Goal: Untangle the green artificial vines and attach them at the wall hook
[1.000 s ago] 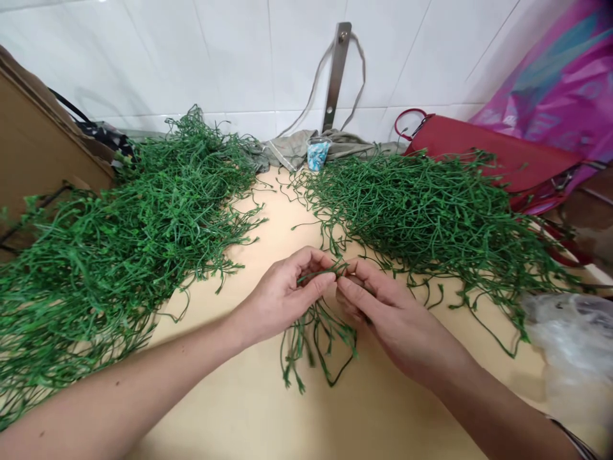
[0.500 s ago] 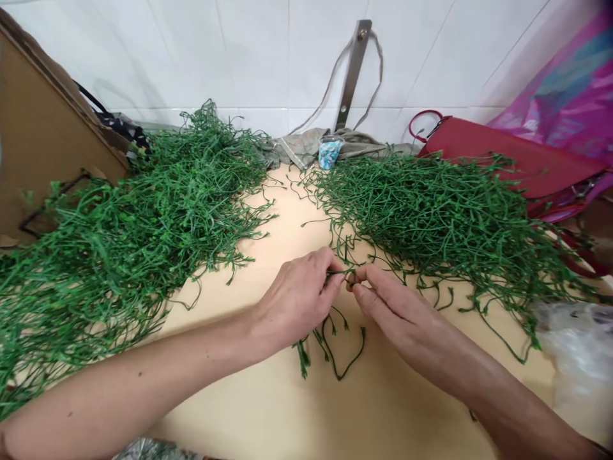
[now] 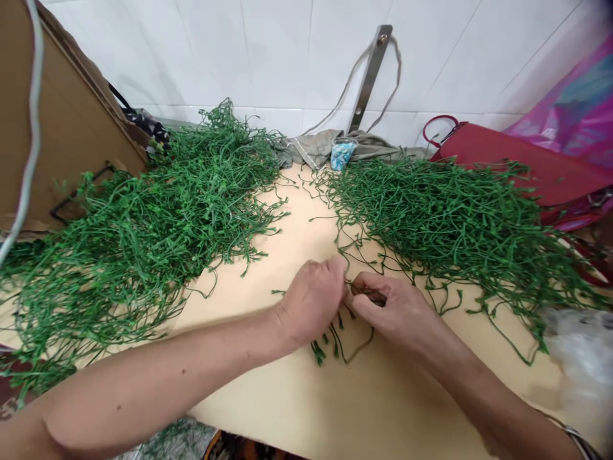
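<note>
My left hand (image 3: pixel 313 303) is closed over the middle of the tabletop, gripping a thin green artificial plant stem (image 3: pixel 348 284). Close against it, my right hand (image 3: pixel 390 306) pinches the same stem between thumb and fingers; a dark loop shows inside its curl. Where exactly the fingertips meet the stem is partly hidden. Several loose green stems (image 3: pixel 336 345) with small tufted ends lie on the table just below the hands. One big pile of such stems (image 3: pixel 163 217) spreads to the left, and another pile (image 3: pixel 440 211) to the right.
The pale tabletop (image 3: pixel 268 396) runs up to a white tiled wall. A cardboard box (image 3: pixel 71 96) stands at left behind a white cable (image 3: pixel 32 115). At the back sits a blue-white cup (image 3: pixel 342 153). A red bag (image 3: pixel 507 156) and clear plastic (image 3: pixel 579 351) are at right.
The camera view has shifted, so the surroundings sit further right. My left hand has turned into a tighter fist, and my right fingers have curled more around the stem.
</note>
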`<state>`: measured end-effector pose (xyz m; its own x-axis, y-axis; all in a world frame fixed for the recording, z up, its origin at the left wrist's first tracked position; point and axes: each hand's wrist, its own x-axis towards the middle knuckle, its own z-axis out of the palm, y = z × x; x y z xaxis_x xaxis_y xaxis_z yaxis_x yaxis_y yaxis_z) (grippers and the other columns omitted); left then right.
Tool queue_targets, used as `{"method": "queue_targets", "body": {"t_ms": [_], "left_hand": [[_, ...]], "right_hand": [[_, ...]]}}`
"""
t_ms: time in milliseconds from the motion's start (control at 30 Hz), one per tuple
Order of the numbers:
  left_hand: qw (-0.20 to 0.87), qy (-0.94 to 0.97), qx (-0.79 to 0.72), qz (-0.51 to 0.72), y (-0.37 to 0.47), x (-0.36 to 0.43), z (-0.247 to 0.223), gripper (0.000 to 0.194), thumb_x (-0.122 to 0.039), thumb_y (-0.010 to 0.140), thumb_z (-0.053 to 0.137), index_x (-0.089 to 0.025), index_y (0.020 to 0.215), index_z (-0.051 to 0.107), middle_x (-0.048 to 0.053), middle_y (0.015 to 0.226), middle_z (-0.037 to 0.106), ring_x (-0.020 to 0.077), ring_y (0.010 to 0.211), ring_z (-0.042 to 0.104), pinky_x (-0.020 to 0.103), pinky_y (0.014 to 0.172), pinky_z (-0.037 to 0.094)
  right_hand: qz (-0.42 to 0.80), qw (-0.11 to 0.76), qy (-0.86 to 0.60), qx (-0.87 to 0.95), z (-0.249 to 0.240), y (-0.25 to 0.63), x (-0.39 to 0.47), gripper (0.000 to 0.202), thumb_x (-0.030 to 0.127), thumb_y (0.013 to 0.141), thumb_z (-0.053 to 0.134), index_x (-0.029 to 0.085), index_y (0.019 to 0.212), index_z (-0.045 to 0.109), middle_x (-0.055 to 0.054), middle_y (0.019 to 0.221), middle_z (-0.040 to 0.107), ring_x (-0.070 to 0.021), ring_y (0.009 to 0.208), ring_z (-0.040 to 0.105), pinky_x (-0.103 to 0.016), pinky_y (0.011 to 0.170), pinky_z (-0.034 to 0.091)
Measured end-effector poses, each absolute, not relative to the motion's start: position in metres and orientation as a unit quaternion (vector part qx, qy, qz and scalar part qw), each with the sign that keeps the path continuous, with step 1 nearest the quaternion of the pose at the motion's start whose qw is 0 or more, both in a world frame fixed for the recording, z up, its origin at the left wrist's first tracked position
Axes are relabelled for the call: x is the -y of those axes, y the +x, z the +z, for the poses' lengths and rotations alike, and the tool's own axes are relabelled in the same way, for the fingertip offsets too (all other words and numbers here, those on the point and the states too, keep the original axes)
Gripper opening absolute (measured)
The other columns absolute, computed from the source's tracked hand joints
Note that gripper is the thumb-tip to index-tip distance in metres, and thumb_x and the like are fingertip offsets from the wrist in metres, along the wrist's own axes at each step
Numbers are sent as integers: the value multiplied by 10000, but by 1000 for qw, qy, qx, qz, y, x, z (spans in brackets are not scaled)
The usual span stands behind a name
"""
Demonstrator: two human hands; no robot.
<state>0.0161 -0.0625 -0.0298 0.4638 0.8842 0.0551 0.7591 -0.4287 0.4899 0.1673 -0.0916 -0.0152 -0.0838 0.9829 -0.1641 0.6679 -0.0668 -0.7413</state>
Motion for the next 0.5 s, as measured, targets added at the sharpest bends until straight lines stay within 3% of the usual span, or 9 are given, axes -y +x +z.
{"method": "queue_targets", "body": {"t_ms": [167, 267, 400, 500], "left_hand": [[245, 794, -521, 196, 8, 55, -25, 71, -151, 898, 494, -219, 910, 477, 46, 879, 660, 228, 839, 644, 387, 841, 521], [298, 756, -521, 262, 4, 54, -25, 60, -193, 882, 540, -225, 911, 499, 16, 885, 664, 195, 831, 635, 330, 806, 501], [349, 689, -531, 348, 1, 51, -27, 52, -224, 907, 537, -213, 870, 502, -22, 800, 605, 131, 719, 552, 268, 721, 450], [395, 663, -512, 377, 0, 48, -29, 60, -245, 918, 557, -201, 888, 528, -26, 804, 596, 115, 726, 538, 247, 710, 435]], "right_hand": [[369, 174, -633, 658, -8, 170, 87, 86, 278, 686, 498, 230, 631, 452, 55, 550, 353, -112, 534, 324, -253, 487, 254], [348, 137, -627, 683, -7, 178, 85, 71, 293, 750, 499, 236, 733, 538, 39, 580, 478, -139, 554, 422, -269, 524, 322], [208, 81, -698, 680, -6, 205, 87, 113, 307, 811, 501, 254, 835, 598, -7, 625, 612, -195, 566, 509, -308, 548, 320], [221, 145, -689, 674, 0, 221, 89, 120, 350, 811, 553, 266, 842, 633, 0, 539, 558, -195, 494, 459, -312, 511, 284]]}}
